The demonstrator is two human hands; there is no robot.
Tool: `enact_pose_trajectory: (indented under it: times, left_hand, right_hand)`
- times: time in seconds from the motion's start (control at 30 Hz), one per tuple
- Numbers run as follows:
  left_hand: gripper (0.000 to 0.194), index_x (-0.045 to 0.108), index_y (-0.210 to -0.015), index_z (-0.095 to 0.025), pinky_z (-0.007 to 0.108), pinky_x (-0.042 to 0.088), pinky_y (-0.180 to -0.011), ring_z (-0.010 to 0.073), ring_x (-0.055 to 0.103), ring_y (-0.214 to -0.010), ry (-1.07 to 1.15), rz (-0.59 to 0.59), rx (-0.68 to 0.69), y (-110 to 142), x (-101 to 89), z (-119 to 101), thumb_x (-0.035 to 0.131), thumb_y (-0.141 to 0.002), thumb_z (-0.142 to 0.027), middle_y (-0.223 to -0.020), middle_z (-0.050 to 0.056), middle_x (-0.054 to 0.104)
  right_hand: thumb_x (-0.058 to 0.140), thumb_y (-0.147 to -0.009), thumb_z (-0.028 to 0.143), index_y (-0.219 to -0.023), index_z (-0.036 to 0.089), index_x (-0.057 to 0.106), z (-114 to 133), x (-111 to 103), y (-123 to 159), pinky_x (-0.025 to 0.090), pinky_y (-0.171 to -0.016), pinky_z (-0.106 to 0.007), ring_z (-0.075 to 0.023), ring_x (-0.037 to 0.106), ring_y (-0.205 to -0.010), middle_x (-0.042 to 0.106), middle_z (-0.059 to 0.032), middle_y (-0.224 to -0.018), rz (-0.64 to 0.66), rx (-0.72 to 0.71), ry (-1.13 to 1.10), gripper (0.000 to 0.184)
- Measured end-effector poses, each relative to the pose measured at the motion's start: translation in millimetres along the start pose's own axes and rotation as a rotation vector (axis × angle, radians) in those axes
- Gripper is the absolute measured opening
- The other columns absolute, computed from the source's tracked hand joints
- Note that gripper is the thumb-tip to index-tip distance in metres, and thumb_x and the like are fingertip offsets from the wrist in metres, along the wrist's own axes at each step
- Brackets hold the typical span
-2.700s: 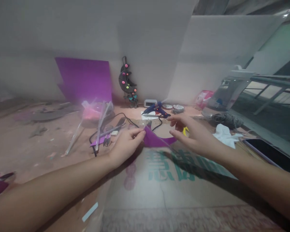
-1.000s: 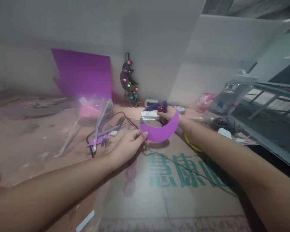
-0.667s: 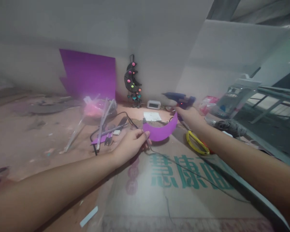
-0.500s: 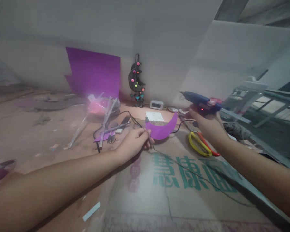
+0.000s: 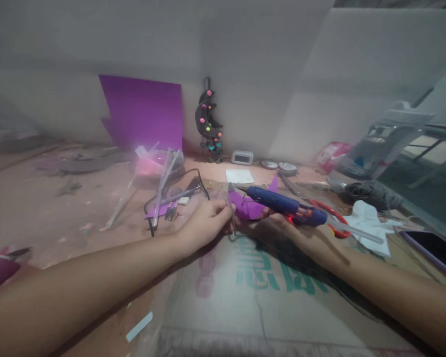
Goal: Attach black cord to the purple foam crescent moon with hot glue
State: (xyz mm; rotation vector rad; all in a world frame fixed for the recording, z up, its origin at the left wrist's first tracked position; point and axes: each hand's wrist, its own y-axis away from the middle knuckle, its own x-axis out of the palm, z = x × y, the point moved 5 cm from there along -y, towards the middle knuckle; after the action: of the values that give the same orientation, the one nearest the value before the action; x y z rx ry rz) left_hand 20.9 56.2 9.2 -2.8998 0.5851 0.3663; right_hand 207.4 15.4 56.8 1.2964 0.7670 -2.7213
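Between the fingers of my left hand [image 5: 211, 218] is a purple paper crescent [image 5: 250, 209], held by its left end. A thin grey cord [image 5: 233, 233] runs by the same fingertips and hangs below them. My right hand [image 5: 286, 225] is closed around a blue hot glue gun [image 5: 282, 202] with a lit red light and a clear glue stick out of its back. The gun's nozzle is over the left tip of the crescent, close to my left fingers; whether it touches cannot be made out. The gun covers part of the crescent.
Red-and-yellow-handled scissors [image 5: 334, 218], a white tissue [image 5: 367, 225] and a phone [image 5: 434, 250] lie to the right. Behind are a small white clock [image 5: 242, 157], a dark moon ornament [image 5: 207, 119] and a purple sheet [image 5: 144, 111]. Glue sticks [image 5: 163, 188] stand left. A printed board [image 5: 208, 317] lies in front.
My right hand has brought the glue gun left and down, from the scissors' far side to the crescent. The left hand stays almost in place, still holding the crescent.
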Motion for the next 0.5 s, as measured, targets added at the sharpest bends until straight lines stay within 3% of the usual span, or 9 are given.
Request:
enact_pose_trajectory:
  times: [0.13, 0.27, 0.5]
  left_hand:
    - [0.036, 0.063, -0.068, -0.014, 0.022, 0.043, -0.055, 0.0125, 0.057, -0.054, 0.003, 0.004, -0.01, -1.3, 0.8, 1.9, 0.045, -0.092, -0.034, -0.056, 0.001, 0.061]
    - [0.036, 0.058, -0.06, -0.015, 0.022, 0.043, -0.057, 0.0127, 0.057, -0.055, -0.081, -0.019, 0.023, -0.7, -0.9, -0.4, 0.045, -0.09, -0.03, -0.055, 0.001, 0.061]
    - [0.033, 0.06, -0.061, -0.016, 0.022, 0.041, -0.055, 0.0132, 0.056, -0.056, -0.139, -0.003, 0.049, 1.3, -0.5, -3.7, 0.044, -0.088, -0.026, -0.057, 0.0, 0.061]
  right_hand:
    - [0.055, -0.084, 0.053, -0.088, 0.028, 0.064, -15.1, 3.7, 7.7, 0.06, -0.072, -0.04, -0.0261, 0.068, -0.074, 0.069, -0.0023, -0.075, -0.035, 0.02, 0.005, 0.027]
    - [0.056, -0.082, 0.053, -0.078, 0.027, 0.063, -12.1, 4.8, 9.4, 0.06, -0.067, -0.042, -0.0258, 0.067, -0.067, 0.067, -0.0037, -0.07, -0.022, 0.048, -0.005, 0.027]
    - [0.055, -0.084, 0.045, -0.075, 0.029, 0.066, -7.3, 10.8, 4.5, 0.059, -0.067, -0.045, -0.027, 0.069, -0.072, 0.072, -0.0037, -0.074, 0.009, 0.065, 0.013, 0.021]
